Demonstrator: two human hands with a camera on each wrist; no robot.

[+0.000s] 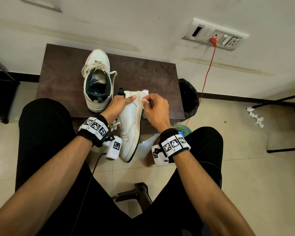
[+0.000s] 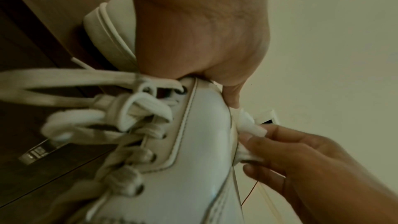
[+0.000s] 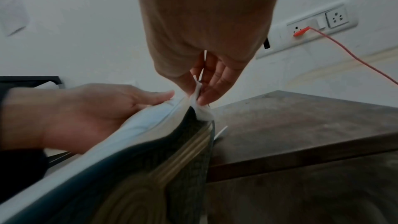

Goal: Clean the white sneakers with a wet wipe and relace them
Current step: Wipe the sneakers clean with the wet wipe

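the left hand [image 1: 119, 103] is gripping the near shoe [image 1: 130, 126], the right hand [image 1: 154, 109] is pinching a wipe [image 2: 249, 126] on its sole edge, whose dark bottom [image 3: 163, 159] only the right wrist view is showing.

home room: tiled floor [image 1: 245, 167], wall sockets [image 1: 216, 35], small wooden table [image 1: 152, 74].
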